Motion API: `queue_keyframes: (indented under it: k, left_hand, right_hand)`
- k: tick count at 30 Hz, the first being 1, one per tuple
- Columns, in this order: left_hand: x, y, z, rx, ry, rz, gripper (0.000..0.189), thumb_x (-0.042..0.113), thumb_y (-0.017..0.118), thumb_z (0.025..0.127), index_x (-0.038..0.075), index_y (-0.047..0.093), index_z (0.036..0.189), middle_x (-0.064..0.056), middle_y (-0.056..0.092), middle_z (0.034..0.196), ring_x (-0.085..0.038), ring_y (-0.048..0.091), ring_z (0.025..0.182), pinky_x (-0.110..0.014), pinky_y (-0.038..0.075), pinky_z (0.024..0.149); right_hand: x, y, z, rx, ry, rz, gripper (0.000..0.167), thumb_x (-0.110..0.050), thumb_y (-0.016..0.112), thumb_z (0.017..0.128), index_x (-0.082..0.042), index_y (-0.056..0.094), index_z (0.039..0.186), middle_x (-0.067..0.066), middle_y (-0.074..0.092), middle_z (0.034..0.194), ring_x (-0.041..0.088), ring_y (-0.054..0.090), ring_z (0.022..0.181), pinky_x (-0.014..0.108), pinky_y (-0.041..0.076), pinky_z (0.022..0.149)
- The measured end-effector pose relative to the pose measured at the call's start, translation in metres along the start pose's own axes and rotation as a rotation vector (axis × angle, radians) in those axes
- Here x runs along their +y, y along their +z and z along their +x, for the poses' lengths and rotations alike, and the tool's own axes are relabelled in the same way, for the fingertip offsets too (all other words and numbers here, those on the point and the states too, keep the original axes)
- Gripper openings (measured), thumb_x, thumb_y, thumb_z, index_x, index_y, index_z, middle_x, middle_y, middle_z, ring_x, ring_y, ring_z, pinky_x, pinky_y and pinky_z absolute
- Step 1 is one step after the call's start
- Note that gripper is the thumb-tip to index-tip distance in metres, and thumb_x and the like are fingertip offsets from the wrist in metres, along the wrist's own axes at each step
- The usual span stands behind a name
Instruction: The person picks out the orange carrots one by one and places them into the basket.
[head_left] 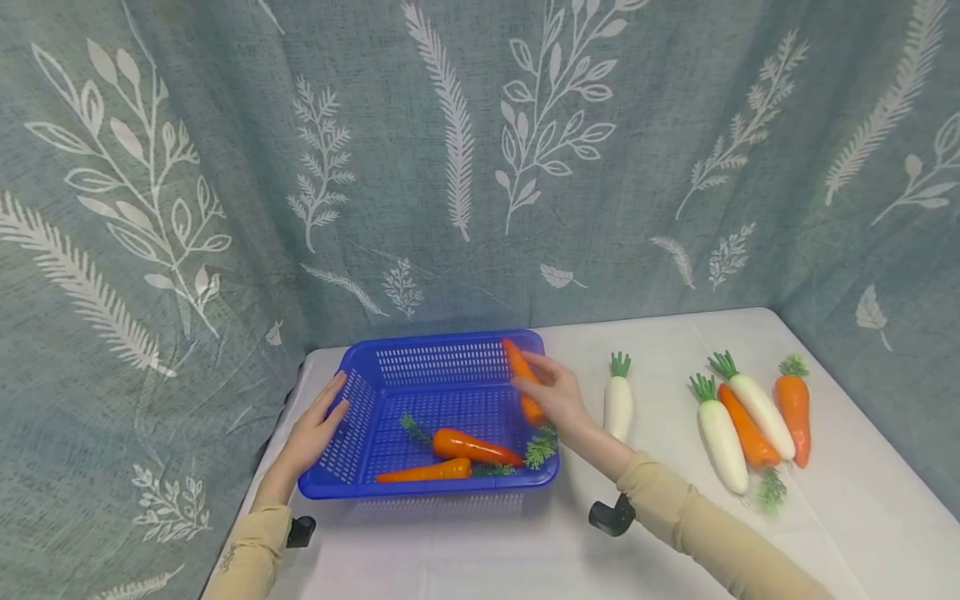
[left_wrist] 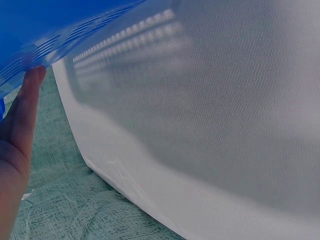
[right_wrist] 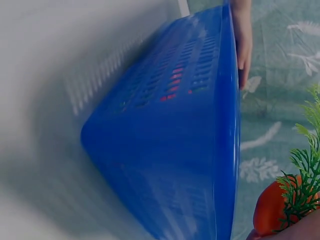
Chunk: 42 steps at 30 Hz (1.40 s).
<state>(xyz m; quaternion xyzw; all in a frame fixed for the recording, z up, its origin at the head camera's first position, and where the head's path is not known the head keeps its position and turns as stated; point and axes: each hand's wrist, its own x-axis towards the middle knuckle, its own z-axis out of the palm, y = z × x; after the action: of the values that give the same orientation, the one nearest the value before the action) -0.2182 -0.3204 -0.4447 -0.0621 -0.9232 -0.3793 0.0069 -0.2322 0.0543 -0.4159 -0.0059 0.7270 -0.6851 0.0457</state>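
A blue plastic basket [head_left: 442, 487] with slotted walls stands on the table. Inside lie two orange carrots, one carrot [head_left: 472, 447] with its leaves to the left and a lighter carrot [head_left: 423, 472] along the near wall. My left hand [head_left: 311, 433] rests against the basket's left side with straight fingers; the left wrist view has the fingertips [left_wrist: 35, 75] touching its outer wall. At the basket's right side my right hand [head_left: 555, 396] grips another carrot [head_left: 517, 362], tilted, leafy end toward me. Green leaves [right_wrist: 305, 175] and part of that carrot show in the right wrist view.
Right of the basket, a white radish [head_left: 618, 404] lies partly behind the right forearm. Farther right are two more white radishes [head_left: 723, 442] and two carrots, one carrot [head_left: 792, 412] at the outer side. A patterned green-grey curtain [head_left: 465, 167] hangs behind the white table [head_left: 465, 558].
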Motion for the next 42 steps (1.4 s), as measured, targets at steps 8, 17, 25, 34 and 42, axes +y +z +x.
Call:
queue_keyframes:
  k: [8, 17, 25, 34, 42]
  left_hand:
    - [0.000, 0.000, -0.001, 0.001, 0.005, -0.006, 0.054, 0.023, 0.039, 0.103, 0.001, 0.022, 0.150, -0.020, 0.016, 0.158, -0.044, 0.014, 0.144, -0.061, 0.015, 0.114]
    - [0.000, 0.000, -0.001, 0.007, 0.006, -0.002, 0.054, 0.021, 0.039, 0.103, 0.000, 0.023, 0.149, -0.020, 0.016, 0.157, -0.044, 0.014, 0.144, -0.061, 0.015, 0.115]
    - [0.002, 0.000, -0.002, 0.013, 0.011, -0.005, 0.053, 0.021, 0.039, 0.103, -0.001, 0.024, 0.149, -0.021, 0.017, 0.157, -0.044, 0.015, 0.143, -0.060, 0.015, 0.115]
    - [0.003, 0.001, 0.000, 0.005, 0.006, -0.019, 0.054, 0.021, 0.038, 0.103, 0.000, 0.023, 0.149, -0.021, 0.016, 0.157, -0.044, 0.015, 0.144, -0.060, 0.015, 0.115]
    - [0.001, 0.000, 0.000, 0.005, -0.001, -0.017, 0.054, 0.021, 0.038, 0.103, 0.001, 0.022, 0.150, -0.020, 0.016, 0.157, -0.043, 0.014, 0.144, -0.060, 0.014, 0.116]
  right_hand:
    - [0.008, 0.019, 0.003, -0.002, -0.051, 0.035, 0.046, -0.007, 0.065, 0.086, 0.000, 0.055, 0.130, 0.024, 0.058, 0.128, 0.033, 0.059, 0.110, 0.030, 0.056, 0.084]
    - [0.015, 0.039, 0.005, 0.041, -0.035, 0.045, 0.046, -0.009, 0.068, 0.083, 0.000, 0.058, 0.127, 0.025, 0.061, 0.122, 0.028, 0.062, 0.097, 0.026, 0.056, 0.075]
    - [0.022, 0.056, 0.005, 0.082, -0.014, 0.047, 0.046, -0.009, 0.070, 0.082, 0.001, 0.059, 0.126, 0.026, 0.061, 0.121, 0.032, 0.062, 0.099, 0.035, 0.058, 0.079]
    - [0.029, 0.071, 0.012, 0.145, 0.037, 0.020, 0.045, -0.010, 0.070, 0.081, -0.002, 0.061, 0.124, 0.023, 0.062, 0.119, 0.031, 0.063, 0.098, 0.038, 0.058, 0.080]
    - [0.033, 0.077, 0.014, 0.118, 0.125, -0.097, 0.045, -0.011, 0.072, 0.080, -0.002, 0.062, 0.123, 0.022, 0.063, 0.120, 0.031, 0.062, 0.101, 0.037, 0.057, 0.083]
